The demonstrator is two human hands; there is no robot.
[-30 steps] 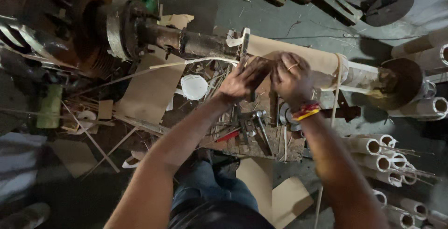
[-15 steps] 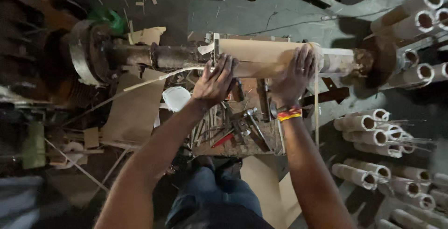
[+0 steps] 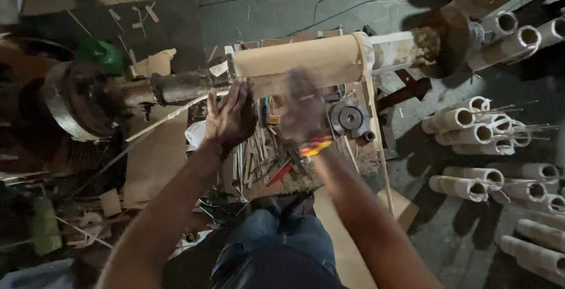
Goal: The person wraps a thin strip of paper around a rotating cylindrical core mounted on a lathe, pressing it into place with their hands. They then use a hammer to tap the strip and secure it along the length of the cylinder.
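A brown paper tube (image 3: pixel 300 62) sits on a horizontal metal shaft (image 3: pixel 176 86) of a winding machine. My left hand (image 3: pixel 231 115) lies with fingers spread, its fingertips touching the tube's left lower edge. My right hand (image 3: pixel 301 112) is motion-blurred against the tube's lower middle, palm toward the paper, with a red and yellow band (image 3: pixel 315 146) on the wrist. Neither hand grips anything. A thin strip of paper (image 3: pixel 170 115) runs from the tube down to the left.
Several finished cardboard tubes (image 3: pixel 471 124) lie stacked at the right. A low bench (image 3: pixel 365 153) under the shaft holds sticks, a red-handled tool (image 3: pixel 281 172) and a metal disc (image 3: pixel 348 118). A large flywheel (image 3: pixel 70 103) is at the left, with cardboard sheets (image 3: pixel 156 159) on the floor.
The view has moved closer and shifted. Both hands slid along the tube; the right hand has moved left and down over the paper and is now blurred.
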